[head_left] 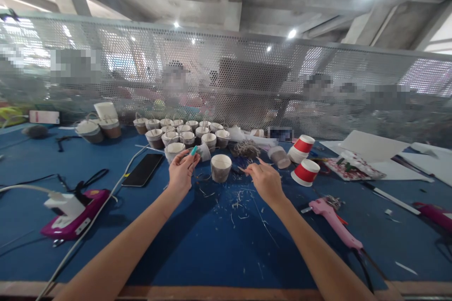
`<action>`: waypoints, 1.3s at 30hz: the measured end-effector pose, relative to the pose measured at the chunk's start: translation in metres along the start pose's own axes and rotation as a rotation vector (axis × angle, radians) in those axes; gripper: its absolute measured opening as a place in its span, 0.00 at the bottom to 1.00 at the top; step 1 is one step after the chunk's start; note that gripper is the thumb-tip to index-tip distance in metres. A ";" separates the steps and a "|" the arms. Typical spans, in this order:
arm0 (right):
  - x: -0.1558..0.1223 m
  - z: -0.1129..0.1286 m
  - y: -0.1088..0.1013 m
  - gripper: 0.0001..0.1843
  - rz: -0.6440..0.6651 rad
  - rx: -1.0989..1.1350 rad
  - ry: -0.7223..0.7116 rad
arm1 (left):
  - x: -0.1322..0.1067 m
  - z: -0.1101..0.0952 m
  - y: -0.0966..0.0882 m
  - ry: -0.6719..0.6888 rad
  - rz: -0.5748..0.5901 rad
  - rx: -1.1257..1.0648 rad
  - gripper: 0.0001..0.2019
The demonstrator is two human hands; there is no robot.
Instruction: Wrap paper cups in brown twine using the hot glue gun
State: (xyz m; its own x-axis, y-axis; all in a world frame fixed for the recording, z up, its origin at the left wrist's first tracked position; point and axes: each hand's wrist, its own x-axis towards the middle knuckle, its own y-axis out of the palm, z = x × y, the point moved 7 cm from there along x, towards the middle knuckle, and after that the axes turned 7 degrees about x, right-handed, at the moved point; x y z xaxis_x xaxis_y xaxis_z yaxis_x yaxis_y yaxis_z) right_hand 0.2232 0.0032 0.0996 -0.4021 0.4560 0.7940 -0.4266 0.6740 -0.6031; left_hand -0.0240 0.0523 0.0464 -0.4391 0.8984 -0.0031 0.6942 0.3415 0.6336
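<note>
My left hand is closed in a pinch, with a small teal piece at its fingertips; whether it is held or worn on a finger I cannot tell. Just beyond those fingers a pale cup lies tilted. Between my hands an upright cup wrapped in greyish material stands on the blue table. My right hand is pinched too, with a thin pointed end at its fingertips, too small to name. Beyond it lies a tangled heap of brown strands. Short trimmings are scattered in front of the cup.
Several small handled cups stand in rows behind my left hand. To the left are a black phone and a purple power strip with a white cable. Red-and-white cups and a pink glue gun are on the right.
</note>
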 end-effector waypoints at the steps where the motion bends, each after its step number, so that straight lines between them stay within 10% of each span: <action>1: -0.001 -0.003 0.003 0.14 0.016 0.029 0.036 | 0.000 0.000 0.001 -0.002 0.003 0.000 0.12; 11: -0.004 -0.002 0.024 0.09 0.272 0.214 0.082 | 0.001 -0.002 -0.005 0.004 -0.059 -0.015 0.12; 39: -0.009 -0.001 0.026 0.11 0.212 0.090 -0.007 | -0.002 -0.001 -0.004 -0.010 -0.076 -0.013 0.12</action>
State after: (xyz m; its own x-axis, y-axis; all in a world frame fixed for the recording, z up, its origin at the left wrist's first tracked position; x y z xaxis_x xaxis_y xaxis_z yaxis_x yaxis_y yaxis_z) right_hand 0.2162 0.0169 0.0767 -0.4961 0.5779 0.6480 -0.4023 0.5084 -0.7614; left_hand -0.0265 0.0486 0.0449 -0.4847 0.8727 -0.0591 0.6516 0.4053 0.6412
